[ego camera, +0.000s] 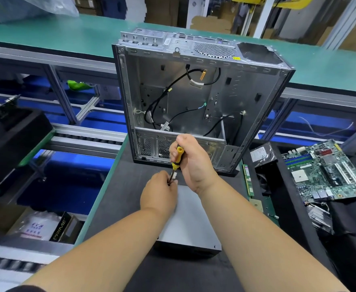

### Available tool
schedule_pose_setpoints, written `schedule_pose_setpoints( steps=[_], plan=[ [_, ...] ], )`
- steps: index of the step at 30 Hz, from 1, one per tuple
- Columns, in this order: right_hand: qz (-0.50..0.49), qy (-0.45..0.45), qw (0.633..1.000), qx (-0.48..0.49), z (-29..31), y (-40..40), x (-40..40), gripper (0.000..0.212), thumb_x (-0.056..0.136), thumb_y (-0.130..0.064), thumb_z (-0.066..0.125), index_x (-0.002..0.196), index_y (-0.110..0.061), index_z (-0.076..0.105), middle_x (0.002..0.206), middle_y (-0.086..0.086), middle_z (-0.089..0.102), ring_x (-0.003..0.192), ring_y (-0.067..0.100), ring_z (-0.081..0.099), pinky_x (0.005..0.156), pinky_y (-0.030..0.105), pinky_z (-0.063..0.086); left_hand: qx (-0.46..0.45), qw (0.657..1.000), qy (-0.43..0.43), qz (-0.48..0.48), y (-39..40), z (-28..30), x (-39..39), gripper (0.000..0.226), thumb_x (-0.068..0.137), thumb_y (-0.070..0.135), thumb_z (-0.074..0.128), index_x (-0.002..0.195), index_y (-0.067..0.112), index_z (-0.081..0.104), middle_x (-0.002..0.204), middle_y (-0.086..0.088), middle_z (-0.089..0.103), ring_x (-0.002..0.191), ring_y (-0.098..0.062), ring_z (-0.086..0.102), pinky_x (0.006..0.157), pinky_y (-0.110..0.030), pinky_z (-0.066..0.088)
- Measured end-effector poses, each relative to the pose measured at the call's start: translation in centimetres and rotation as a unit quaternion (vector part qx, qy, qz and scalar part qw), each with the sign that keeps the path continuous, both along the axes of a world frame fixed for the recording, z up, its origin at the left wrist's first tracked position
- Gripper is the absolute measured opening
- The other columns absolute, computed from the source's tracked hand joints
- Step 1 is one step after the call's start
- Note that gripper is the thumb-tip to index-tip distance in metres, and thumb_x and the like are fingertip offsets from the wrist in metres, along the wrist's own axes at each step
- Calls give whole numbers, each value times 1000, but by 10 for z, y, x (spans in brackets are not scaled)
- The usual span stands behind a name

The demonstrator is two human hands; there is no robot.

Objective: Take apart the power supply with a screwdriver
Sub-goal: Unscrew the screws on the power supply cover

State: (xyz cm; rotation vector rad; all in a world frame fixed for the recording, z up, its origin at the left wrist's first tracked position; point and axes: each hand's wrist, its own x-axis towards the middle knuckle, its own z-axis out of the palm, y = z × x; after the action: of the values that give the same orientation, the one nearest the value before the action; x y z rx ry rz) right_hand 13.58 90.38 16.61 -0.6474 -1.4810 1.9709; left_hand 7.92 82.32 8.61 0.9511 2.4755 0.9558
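**Bench item: power supply under screwdriver**

Forearms — two, bare, entering from 6 o'clock and meeting at centre. Power supply (188, 220): grey metal box lying flat on the dark mat (118, 199), just in front of the open computer case (194, 98); long axis runs roughly 6 to 12 o'clock. Its far end is hidden behind the hands, its near left part by the left forearm. Screwdriver (176, 160): yellow-and-black handle, near upright, tip down toward 7 o'clock at the box's far edge; tip itself not visible. Right hand (194, 163): fingers curled round the handle, thumb on top. Left hand (161, 191): fingertips pinched on the lower shaft beside a small white piece — identity unclear. Motherboard (324, 171) and hard drive (262, 153) at 3 o'clock, on a black tray.
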Motion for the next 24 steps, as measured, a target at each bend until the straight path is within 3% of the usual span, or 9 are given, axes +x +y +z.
schedule_pose_setpoints(
  steps=[7,12,18,24],
  plan=[
    [25,-11,1000,2,5,3,3,17,83,-30,60,85,-13,60,80,-2,59,74,17,56,72,27,46,6,1000,-6,3,0,1,0,23,96,33,54,80,18,48,85,2,51,76,-22,52,60,-34,42],
    [52,-3,998,43,3,-2,0,27,93,-27,50,81,-16,71,78,1,58,77,19,54,79,32,43,4,1000,-14,-3,-1,2,0,21,94,28,54,78,18,46,82,-2,52,74,-24,50,61,-35,44],
    [43,-2,998,39,2,-11,-12,37,104,-30,36,83,-12,62,66,-4,48,65,12,42,70,24,38,-5,1000,-24,-1,-1,3,-1,21,92,25,52,75,19,41,80,-1,50,69,-22,43,56,-32,36],
    [30,-30,998,45,6,-11,-10,13,104,-20,47,95,-12,45,72,-3,51,69,15,45,75,28,40,6,1000,-28,2,-1,3,0,19,93,27,54,80,15,48,82,-2,53,71,-22,47,57,-32,37]
  ],
)
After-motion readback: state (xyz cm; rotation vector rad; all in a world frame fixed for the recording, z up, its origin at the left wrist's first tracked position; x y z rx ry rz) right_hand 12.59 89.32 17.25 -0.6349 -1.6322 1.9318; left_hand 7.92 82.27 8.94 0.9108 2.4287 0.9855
